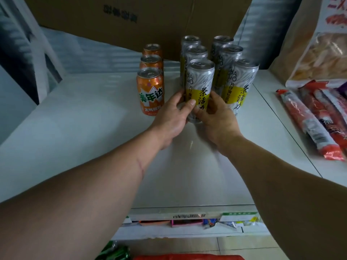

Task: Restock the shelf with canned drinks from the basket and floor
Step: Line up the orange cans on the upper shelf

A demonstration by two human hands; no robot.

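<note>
On the white shelf (pixel 78 128) stand two rows of tall silver-and-yellow cans and, left of them, a row of three short orange cans (pixel 150 91). Both hands grip the lower part of the front tall can (pixel 200 79) of the left row, which stands upright. My left hand (pixel 172 117) wraps its left side, thumb across the front. My right hand (pixel 217 117) holds its right side. The right row's front can (pixel 241 81) stands just beside my right hand. Green cans (pixel 114 252) show at the bottom edge, below the shelf.
A large cardboard box (pixel 131 25) closes the back of the shelf. Snack bags and red sausage packs (pixel 308 119) lie on the right section. The shelf's front edge carries price tags (pixel 187 216). Something red (pixel 187 257) lies below.
</note>
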